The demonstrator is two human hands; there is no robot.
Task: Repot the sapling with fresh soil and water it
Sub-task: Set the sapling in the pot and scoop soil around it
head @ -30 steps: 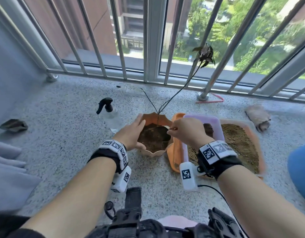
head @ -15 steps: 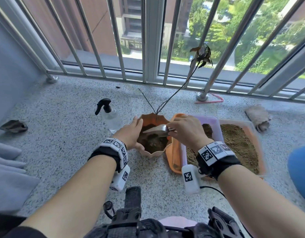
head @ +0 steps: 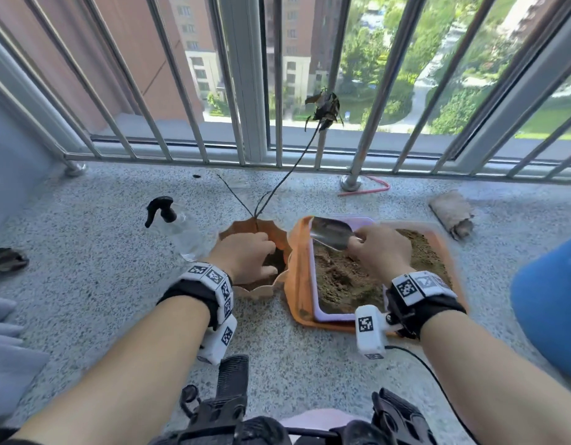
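The terracotta pot (head: 268,234) with a scalloped rim stands on the speckled balcony floor (head: 94,284), holding dark soil and the thin sapling (head: 305,149), which leans far and right toward the railing (head: 245,91). The left hand (head: 245,256) reaches into the pot, fingers curled down onto the soil; what they grasp cannot be told. Just right, touching the pot, an orange tray (head: 295,284) carries a lilac tub (head: 316,303) of brown soil (head: 342,281). The right hand (head: 382,252) grips a metal trowel (head: 330,232) above it. A spray bottle (head: 178,226) stands left of the pot.
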